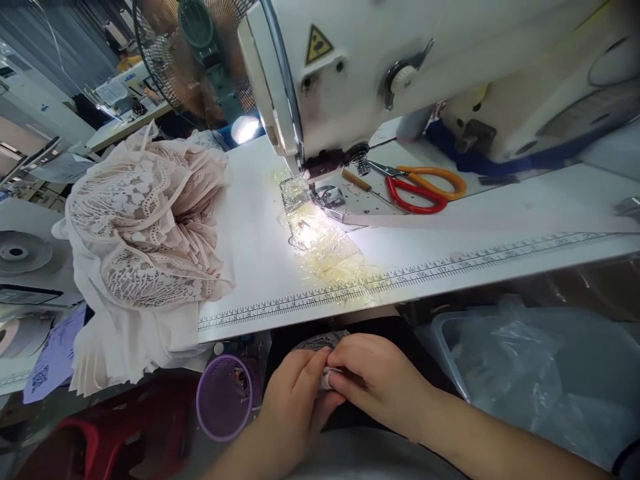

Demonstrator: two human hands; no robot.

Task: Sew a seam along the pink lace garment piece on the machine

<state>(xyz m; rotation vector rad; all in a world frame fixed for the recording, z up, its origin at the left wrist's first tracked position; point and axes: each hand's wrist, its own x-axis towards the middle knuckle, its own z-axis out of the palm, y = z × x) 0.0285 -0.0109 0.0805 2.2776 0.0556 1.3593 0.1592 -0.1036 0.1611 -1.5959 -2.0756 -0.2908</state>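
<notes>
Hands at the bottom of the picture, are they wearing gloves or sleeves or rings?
No. The left hand and right hand are bare, with no gloves and no rings that show. Both forearms are bare too, with no sleeves up to the picture's edge. The fingernails look short and plain. No watch or bracelet shows on either wrist.

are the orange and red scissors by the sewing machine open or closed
Closed. The scissors lie flat beside the needle plate, blades together, handles nearly touching.

Needle lamp (245, 129) glares on the table (260, 267); edges bend.
</notes>
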